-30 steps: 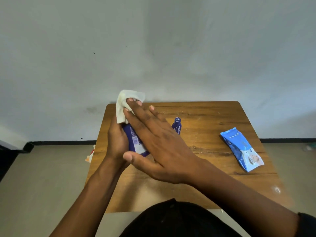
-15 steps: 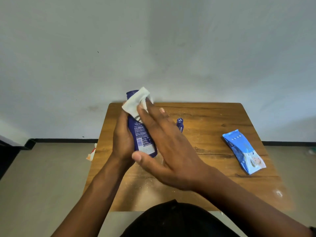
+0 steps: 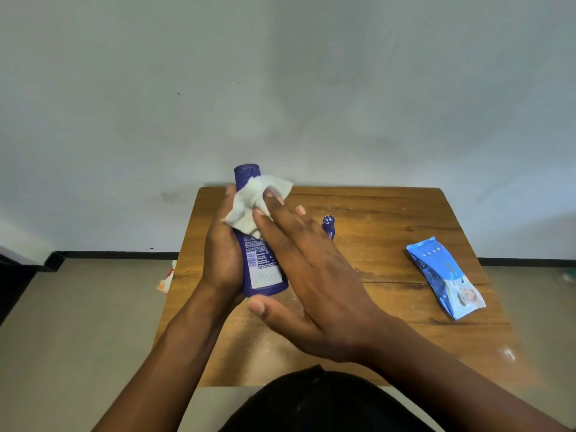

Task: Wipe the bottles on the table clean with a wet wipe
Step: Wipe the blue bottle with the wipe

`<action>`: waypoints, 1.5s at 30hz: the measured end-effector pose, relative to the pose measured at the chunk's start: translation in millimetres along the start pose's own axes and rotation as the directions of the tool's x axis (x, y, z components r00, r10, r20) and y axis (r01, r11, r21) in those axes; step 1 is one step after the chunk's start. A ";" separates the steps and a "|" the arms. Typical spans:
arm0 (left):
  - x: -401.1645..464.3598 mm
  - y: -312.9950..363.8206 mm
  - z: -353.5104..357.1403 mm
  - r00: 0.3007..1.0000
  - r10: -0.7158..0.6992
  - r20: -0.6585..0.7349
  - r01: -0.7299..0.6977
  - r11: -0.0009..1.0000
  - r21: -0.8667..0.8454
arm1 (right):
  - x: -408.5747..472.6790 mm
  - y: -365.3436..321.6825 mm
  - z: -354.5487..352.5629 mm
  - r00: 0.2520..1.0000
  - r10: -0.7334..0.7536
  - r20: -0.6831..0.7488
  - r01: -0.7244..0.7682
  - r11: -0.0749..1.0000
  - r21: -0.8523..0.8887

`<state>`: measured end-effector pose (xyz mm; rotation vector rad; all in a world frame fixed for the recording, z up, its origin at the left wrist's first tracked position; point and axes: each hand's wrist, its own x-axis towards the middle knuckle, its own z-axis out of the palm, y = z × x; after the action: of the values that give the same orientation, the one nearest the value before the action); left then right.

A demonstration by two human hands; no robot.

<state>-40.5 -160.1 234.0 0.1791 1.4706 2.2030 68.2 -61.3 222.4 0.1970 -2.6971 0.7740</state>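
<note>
Head view: left hand [image 3: 223,257] grips upright bottle [image 3: 260,263], cap up; flat right hand [image 3: 314,285] presses wipe [image 3: 254,201].

Counts:
- bottles: 2. Big bottle [image 3: 261,266] at 9 o'clock on the table, small bottle [image 3: 328,226] toward 12.
- wipes: 1. Wipe [image 3: 255,202] at the big bottle's 12 o'clock end.
- wipe packs: 1. Pack [image 3: 445,277] at 3 o'clock.
- tables: 1. Table [image 3: 405,213].
- hands: 2. Left hand [image 3: 223,254], right hand [image 3: 314,285].
- floor litter: 1 white-orange scrap [image 3: 165,280] off the table's 9 o'clock edge, can't tell what it is.
</note>
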 end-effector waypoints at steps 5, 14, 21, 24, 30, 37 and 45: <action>-8.5 -10.8 -0.8 0.998 -0.032 0.046 0.029 0.997 0.066 | 2.1 6.2 -3.1 0.993 0.112 -0.038 -0.106 0.986 0.130; 14.0 5.7 -12.7 0.995 -0.096 -0.001 0.096 0.995 0.008 | -18.0 1.8 10.4 0.994 -0.076 0.075 0.081 0.994 -0.071; 3.6 -13.3 -1.8 0.999 0.022 0.045 -0.032 0.974 0.224 | 4.7 4.9 3.9 0.993 0.045 -0.106 -0.044 0.999 0.015; 3.4 -7.2 3.0 1.000 -0.007 -0.007 0.008 0.983 0.185 | 13.2 5.2 -0.8 0.994 0.038 -0.106 -0.039 0.999 -0.004; 23.7 9.1 -8.3 0.980 -0.150 -0.129 0.152 0.988 0.008 | -22.1 9.2 8.4 0.993 -0.110 0.047 0.106 0.992 0.074; 10.1 -0.5 7.6 0.967 -0.255 -0.009 0.255 0.966 0.039 | -3.8 12.1 3.5 0.998 0.018 -0.056 -0.012 0.995 0.104; 20.4 9.8 1.5 0.936 -0.350 -0.028 0.344 0.930 -0.130 | -2.0 8.2 4.3 1.000 0.004 -0.023 -0.002 0.999 0.054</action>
<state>-60.9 -152.5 240.3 -0.1699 1.2731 2.0098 67.1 -56.6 214.2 0.1955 -2.6569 0.8459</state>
